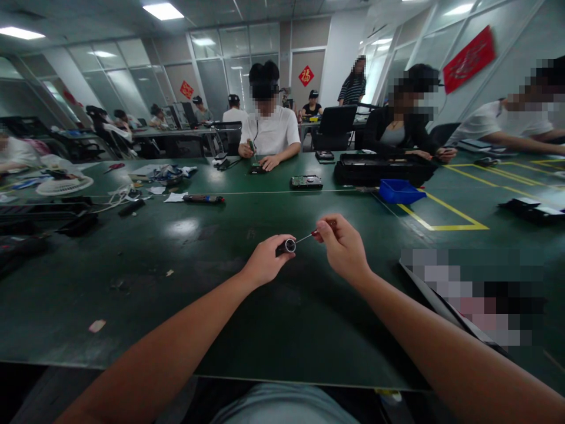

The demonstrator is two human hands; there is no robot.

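My left hand [268, 259] is closed around a short dark cylinder [289, 245] with a pale ring at its open end, which faces me. In my right hand [344, 247] is a screwdriver [304, 238] with a dark red handle, gripped between thumb and fingers. Its thin metal shaft slants down to the left, and the tip meets the cylinder's ringed end. Whether the tip sits inside the opening or against its edge is too small to tell. Both hands are held above the green table [282, 330].
Across the table a person in white [269, 129] works on a small dark part. Beyond my hands lie a hard drive [306, 182], a blue tray [401, 191] and a long black casing [384, 169]. A dark stick-shaped tool [203, 199] lies left. A laptop-like panel [441, 300] stands right.
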